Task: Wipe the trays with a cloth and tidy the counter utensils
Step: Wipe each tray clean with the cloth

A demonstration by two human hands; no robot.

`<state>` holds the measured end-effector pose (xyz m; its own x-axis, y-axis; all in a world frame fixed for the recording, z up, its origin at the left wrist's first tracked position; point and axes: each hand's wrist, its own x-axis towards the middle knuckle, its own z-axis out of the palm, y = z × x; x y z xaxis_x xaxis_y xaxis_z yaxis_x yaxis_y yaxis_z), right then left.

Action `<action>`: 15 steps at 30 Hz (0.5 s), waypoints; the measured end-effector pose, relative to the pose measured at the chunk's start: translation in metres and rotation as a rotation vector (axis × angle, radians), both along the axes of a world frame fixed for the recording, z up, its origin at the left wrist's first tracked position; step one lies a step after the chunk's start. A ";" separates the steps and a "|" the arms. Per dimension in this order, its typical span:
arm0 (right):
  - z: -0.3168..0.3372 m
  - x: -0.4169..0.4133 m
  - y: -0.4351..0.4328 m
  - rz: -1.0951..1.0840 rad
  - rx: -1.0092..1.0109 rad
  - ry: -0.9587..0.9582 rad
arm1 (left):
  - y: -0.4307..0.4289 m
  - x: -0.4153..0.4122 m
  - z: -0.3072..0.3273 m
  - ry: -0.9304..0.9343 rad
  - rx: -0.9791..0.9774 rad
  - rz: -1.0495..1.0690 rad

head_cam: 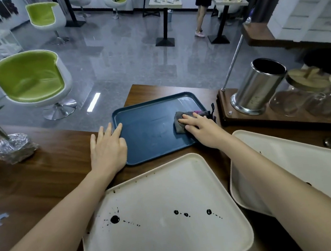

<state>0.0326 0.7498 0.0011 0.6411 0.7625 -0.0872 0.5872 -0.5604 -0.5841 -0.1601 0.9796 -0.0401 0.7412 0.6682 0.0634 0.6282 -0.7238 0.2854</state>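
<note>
A dark blue tray [150, 126] lies on the wooden counter [54, 165]. My left hand [107, 148] rests flat on the tray's left rim with straight fingers. My right hand [199, 127] presses a grey cloth [179, 122] flat onto the right side of the blue tray. A cream tray [166, 185] with dark ink-like spots lies nearest me. A second cream tray [304, 165], partly under my right forearm, lies to the right.
A steel utensil cylinder [257, 87] stands on a wooden board at the right beside glass jars [302, 97]. A potted plant in foil [14, 146] sits at the left. Green chairs, small tables and a standing person are beyond the counter.
</note>
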 end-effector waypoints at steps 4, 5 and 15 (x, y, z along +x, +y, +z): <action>0.006 -0.020 -0.008 -0.032 -0.044 0.008 | -0.003 0.000 0.002 -0.010 -0.001 -0.006; 0.006 -0.027 -0.004 -0.024 -0.075 -0.019 | -0.004 0.001 0.003 -0.012 -0.004 -0.009; 0.004 -0.117 0.070 0.299 -0.079 -0.067 | 0.000 0.000 0.003 -0.004 0.021 -0.045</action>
<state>-0.0839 0.8196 0.0049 0.3956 0.9107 -0.1187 0.7685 -0.3990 -0.5002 -0.1601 0.9795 -0.0376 0.7702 0.6328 0.0796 0.5939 -0.7570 0.2724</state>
